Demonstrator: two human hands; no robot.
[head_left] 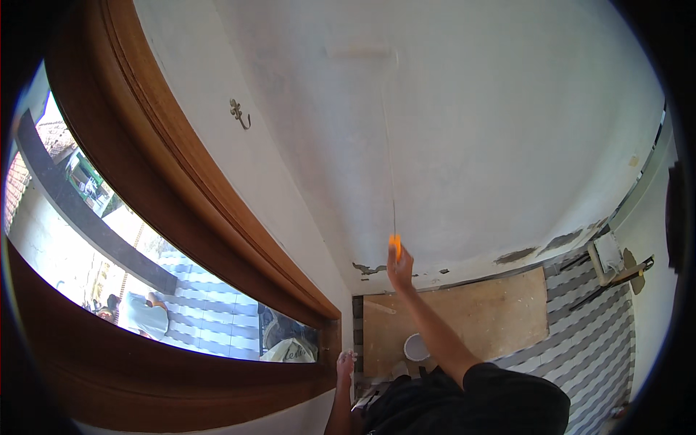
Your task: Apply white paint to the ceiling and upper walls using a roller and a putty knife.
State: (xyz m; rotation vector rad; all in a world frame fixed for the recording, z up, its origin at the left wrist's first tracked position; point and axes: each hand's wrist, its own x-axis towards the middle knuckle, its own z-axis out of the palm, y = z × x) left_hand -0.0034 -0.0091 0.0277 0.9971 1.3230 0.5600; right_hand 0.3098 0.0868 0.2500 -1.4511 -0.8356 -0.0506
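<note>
"Black sleeve nearest the camera, between four and five o'clock. How many hands?"

"Two of the wearer's. One right hand, closed around the orange grip of one paint roller. One left hand at six, fingers curled, just beside the brown wooden frame; whether it holds or touches anything, I cannot tell."

"Where does the roller lie from each?"

"It rises from the right hand's fist: one thin rod toward twelve, then one pale, blurred roller head at the wall. From the left hand, the grip sits at one o'clock, well apart."

"Anything else to count?"

"One white tub at six from the right hand, one tan board on the floor at four, one metal hook between ten and eleven. One other person shows through the opening, a little past nine from the left hand."
</note>
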